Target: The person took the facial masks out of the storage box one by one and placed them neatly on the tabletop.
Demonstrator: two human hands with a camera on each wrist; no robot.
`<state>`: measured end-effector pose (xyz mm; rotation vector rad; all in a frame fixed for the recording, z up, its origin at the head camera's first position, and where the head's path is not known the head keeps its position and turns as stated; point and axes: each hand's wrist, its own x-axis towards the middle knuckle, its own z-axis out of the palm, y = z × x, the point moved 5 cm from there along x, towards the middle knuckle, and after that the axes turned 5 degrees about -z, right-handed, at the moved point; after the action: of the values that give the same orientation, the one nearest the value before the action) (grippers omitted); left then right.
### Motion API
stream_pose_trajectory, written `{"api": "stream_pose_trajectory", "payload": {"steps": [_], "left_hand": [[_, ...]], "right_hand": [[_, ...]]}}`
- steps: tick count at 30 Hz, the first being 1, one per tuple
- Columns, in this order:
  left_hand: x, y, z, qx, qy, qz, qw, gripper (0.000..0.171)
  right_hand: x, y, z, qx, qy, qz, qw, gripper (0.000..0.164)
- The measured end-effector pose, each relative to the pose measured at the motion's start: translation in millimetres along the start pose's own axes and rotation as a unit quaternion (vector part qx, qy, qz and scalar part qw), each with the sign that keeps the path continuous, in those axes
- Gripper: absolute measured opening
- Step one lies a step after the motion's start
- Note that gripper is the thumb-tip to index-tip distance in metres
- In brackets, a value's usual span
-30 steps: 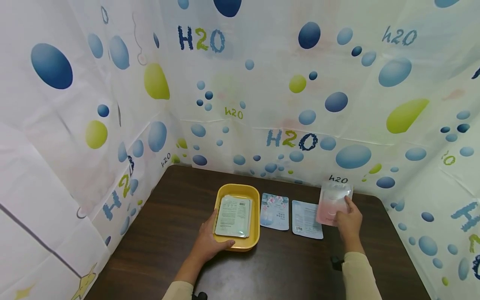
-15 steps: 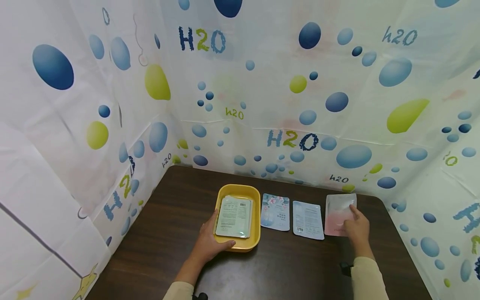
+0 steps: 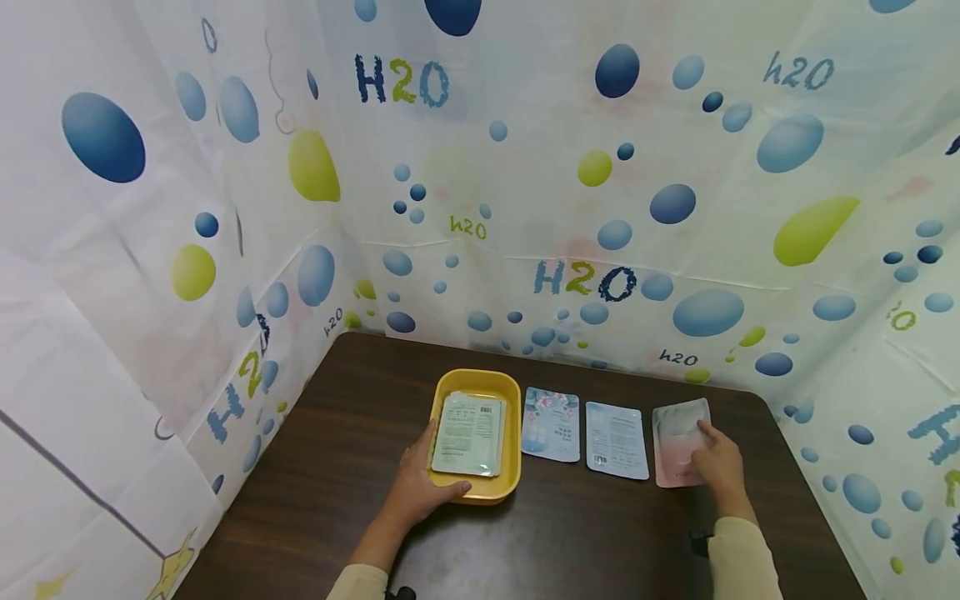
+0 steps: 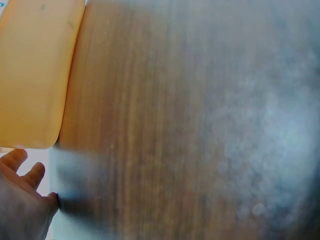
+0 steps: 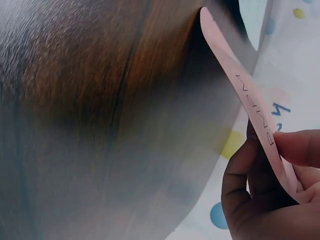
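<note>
My right hand (image 3: 722,469) pinches a pink and silver sheet mask packet (image 3: 678,443) by its right edge, at the right of the table. In the right wrist view the packet (image 5: 255,107) appears nearly edge-on, tilted, between thumb and fingers. A yellow tray (image 3: 512,417) holds a small stack of pale green packets (image 3: 468,433). Around the tray's near left corner lies my left hand (image 3: 422,477), fingers along the side and thumb on the near rim. The left wrist view shows the tray's outer wall (image 4: 37,75) above the fingers.
Two blue packets lie flat in a row right of the tray: a flowered one (image 3: 551,423) and one with printed text (image 3: 617,440). The dark wooden table (image 3: 555,533) meets a white curtain (image 3: 525,167) patterned with blue and green drops at the back and sides.
The pink packet has moved right and toward me with my right hand, ending beside the text-printed blue packet, slightly turned. My left hand and the tray stay in place.
</note>
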<state>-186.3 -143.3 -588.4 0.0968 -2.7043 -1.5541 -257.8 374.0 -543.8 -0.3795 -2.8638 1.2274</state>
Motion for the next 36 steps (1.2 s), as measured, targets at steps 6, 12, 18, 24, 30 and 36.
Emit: {"api": "stream_pose_trajectory", "payload": {"steps": [6,12,18,24,30,36], "left_hand": [[0.0,-1.0,0.8,0.001,0.003,-0.001,1.0000,0.127],[-0.3,-1.8,1.5,0.010,0.004,-0.006,0.9999,0.127],[-0.8,-1.2,1.6,0.005,0.003,-0.005,1.0000,0.127],[-0.3,-1.5,2.1,0.008,0.003,-0.005,1.0000,0.127],[0.3,-1.3,2.2,0.007,0.005,-0.004,1.0000,0.127],[0.6,-1.2,1.3,0.003,0.008,-0.005,1.0000,0.126]], "right_hand": [[0,2,1,-0.028,-0.017,-0.003,0.999,0.076],[2,7,4,-0.064,-0.038,-0.006,0.997,0.078],[2,16,8,-0.087,-0.047,-0.013,0.995,0.079],[2,24,13,-0.112,-0.043,-0.022,0.992,0.077],[1,34,22,-0.129,-0.041,-0.027,0.990,0.067],[1,41,28,-0.132,-0.035,-0.015,0.991,0.062]]}}
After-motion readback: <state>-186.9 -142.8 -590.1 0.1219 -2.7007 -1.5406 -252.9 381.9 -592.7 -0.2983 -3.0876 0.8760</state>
